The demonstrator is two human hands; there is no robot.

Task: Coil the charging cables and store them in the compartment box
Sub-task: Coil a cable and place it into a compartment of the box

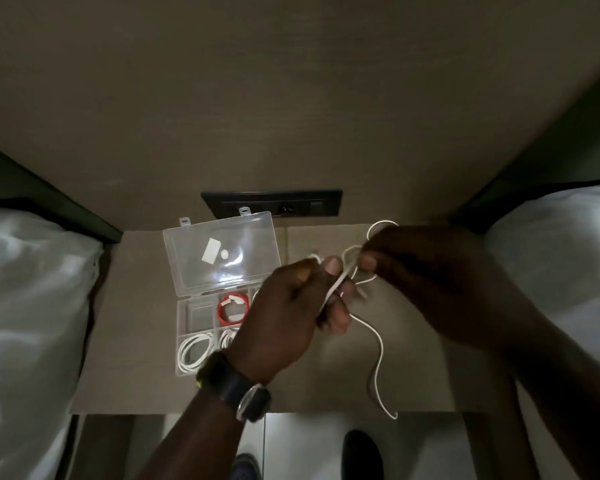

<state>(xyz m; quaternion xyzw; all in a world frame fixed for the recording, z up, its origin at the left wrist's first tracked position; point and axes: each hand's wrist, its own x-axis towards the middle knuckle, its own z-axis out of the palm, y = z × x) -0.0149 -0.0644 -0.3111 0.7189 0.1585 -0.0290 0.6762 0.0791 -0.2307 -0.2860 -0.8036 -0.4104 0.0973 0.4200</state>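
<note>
A clear plastic compartment box lies open on the small table, its lid tipped back. One compartment holds a red coiled cable, another a white coiled cable, and a third white coil shows beside my wrist. Both hands hold a loose white cable above the table, right of the box. My left hand pinches it between thumb and fingers. My right hand grips small loops of it, and the free end hangs down past the table's front edge.
A black socket panel sits in the wall behind the box. The brown table stands between two beds with white bedding on the left and more white bedding on the right. A dark shoe shows on the floor below.
</note>
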